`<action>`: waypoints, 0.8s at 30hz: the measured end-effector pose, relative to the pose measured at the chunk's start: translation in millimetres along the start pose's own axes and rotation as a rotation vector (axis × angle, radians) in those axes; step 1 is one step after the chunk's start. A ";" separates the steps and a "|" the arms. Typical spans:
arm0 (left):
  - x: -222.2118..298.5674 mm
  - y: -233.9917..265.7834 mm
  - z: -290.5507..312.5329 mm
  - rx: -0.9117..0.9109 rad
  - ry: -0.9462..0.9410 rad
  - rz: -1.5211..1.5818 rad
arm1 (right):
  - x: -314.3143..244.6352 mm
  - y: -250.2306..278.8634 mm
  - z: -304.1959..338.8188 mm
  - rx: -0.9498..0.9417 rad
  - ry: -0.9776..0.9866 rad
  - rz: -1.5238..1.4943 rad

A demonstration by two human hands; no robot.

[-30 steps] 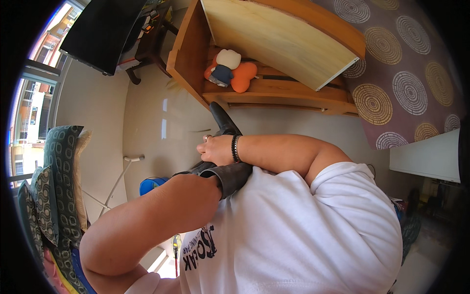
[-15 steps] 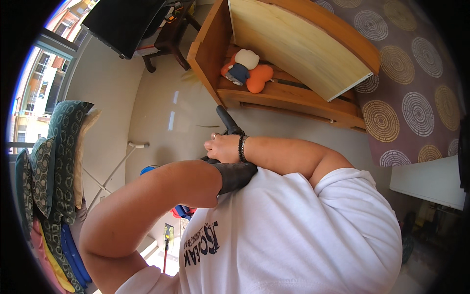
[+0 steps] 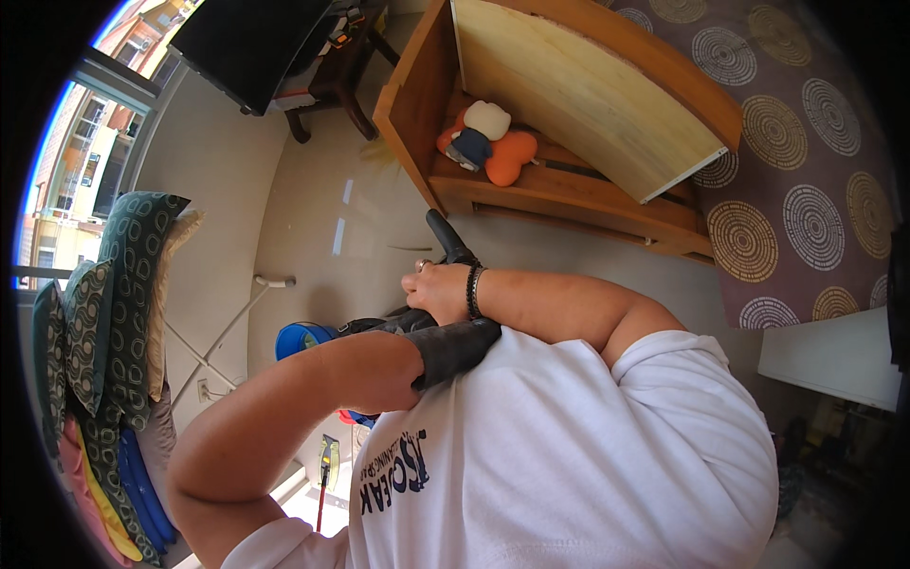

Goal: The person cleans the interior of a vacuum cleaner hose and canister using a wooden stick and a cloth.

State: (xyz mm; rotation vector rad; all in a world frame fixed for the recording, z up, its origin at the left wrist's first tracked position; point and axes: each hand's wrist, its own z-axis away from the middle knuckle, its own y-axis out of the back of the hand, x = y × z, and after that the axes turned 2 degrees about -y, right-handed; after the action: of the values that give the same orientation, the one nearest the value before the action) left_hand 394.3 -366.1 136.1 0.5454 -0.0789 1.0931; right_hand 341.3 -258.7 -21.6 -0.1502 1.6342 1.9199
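My left forearm crosses my body from the left and ends in a black rubbery glove or sleeve [image 3: 460,353]. The fingers of my left hand are hidden behind my right wrist and hand. My bare right hand [image 3: 444,291], with a ring and a dark beaded bracelet [image 3: 473,290], is closed in front of my chest. Its fingers curl around something I cannot make out. A black tubular piece [image 3: 449,237] sticks out beyond it. Beneath it lies wrinkled black material [image 3: 384,324], partly hidden by my left arm.
Ahead stands a wooden bed frame [image 3: 569,196] with a pale board [image 3: 588,90] leaning in it and an orange stuffed toy [image 3: 512,157]. Cushions [image 3: 142,294] are stacked at left. A blue bucket-like item [image 3: 296,339] shows behind my left arm. Circle-patterned fabric [image 3: 758,218] lies at right.
The view has shifted slightly, and more of the blue item and the wrinkled black material shows beside my left forearm. My right hand keeps its closed pose.
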 end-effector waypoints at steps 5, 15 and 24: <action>-5.4 -6.1 -3.7 0.060 -0.006 0.126 | 2.4 -1.0 1.9 0.030 -0.032 -0.014; -9.7 -24.2 -23.7 0.002 -0.024 0.084 | -1.4 -15.8 1.6 0.146 0.021 0.012; -20.4 -36.6 -1.5 0.233 -0.126 0.306 | 3.5 -15.4 -3.1 0.152 -0.028 -0.040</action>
State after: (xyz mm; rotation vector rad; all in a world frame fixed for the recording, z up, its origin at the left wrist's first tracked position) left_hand 415.8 -394.8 114.3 0.8309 -0.1495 1.3748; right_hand 345.4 -259.4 -37.2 -0.0930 1.7370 1.7530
